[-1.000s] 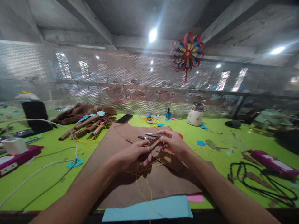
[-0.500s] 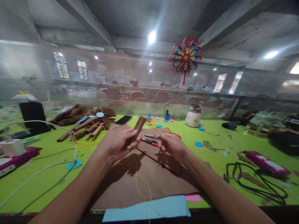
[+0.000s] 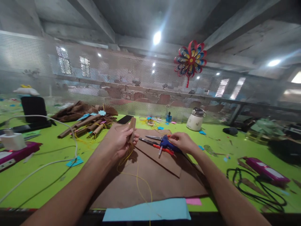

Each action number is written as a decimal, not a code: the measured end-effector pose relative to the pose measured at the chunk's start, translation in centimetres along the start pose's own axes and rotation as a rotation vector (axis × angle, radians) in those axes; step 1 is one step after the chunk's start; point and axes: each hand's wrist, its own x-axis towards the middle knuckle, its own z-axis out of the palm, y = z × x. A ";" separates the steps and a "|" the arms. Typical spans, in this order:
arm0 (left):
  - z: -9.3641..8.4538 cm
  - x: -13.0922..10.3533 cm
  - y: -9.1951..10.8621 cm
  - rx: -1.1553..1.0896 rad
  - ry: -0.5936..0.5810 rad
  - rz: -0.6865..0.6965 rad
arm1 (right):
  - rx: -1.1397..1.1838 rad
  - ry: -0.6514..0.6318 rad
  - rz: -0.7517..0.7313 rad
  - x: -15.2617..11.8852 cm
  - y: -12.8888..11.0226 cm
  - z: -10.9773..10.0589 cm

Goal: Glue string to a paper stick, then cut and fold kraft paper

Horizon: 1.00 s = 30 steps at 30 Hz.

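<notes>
Our left fingers pinch the folded brown strip (image 3: 133,127), thumb against the rest, its free end poking up past them. Our right fingers are closed around the rear of a dark blue tool (image 3: 167,142), likely a glue gun; exact finger contact partly hidden.

Handling, our read: strip is light, stiffish paper, dry, not slippery, creases or crushes if squeezed hard. Best hold is flat across the folds, low down, as our left hand (image 3: 122,141) has it. Tool should be rigid and a bit heavier; take it by the body, clear of the tip.

Pose: left hand turned partly palm-up, strip near upright. Right hand (image 3: 184,142) palm-down, wrist slightly bent, forearm coming in from the lower right. Hands apart, strip and tool not touching.

Outward: yellow thread (image 3: 150,190) trails from below the left fingers toward us. Scissors (image 3: 150,142) with red handles lie between the two sets of fingers, partly under the tool; can't tell if it rests on them. Brown sheet (image 3: 155,185) sits beneath both, on the green tabletop (image 3: 230,144). Light blue strip (image 3: 147,210) lies nearest us; rolled brown pieces (image 3: 94,127) lie beyond and left of the left fingers.
</notes>
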 end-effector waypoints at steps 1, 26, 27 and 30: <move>0.1 0.0 -0.3 0.038 0.018 -0.001 | -0.022 -0.034 0.010 0.3 0.8 -0.1; 0.8 -0.4 -2.8 0.160 -0.239 -0.037 | 1.057 -0.069 0.058 -1.5 -3.5 -0.1; 0.8 -0.5 -2.8 0.163 -0.247 -0.036 | 1.040 -0.063 0.058 -1.6 -3.8 0.2; 1.0 -0.8 -2.9 0.157 -0.248 -0.045 | 0.977 -0.025 0.056 -1.5 -4.3 0.8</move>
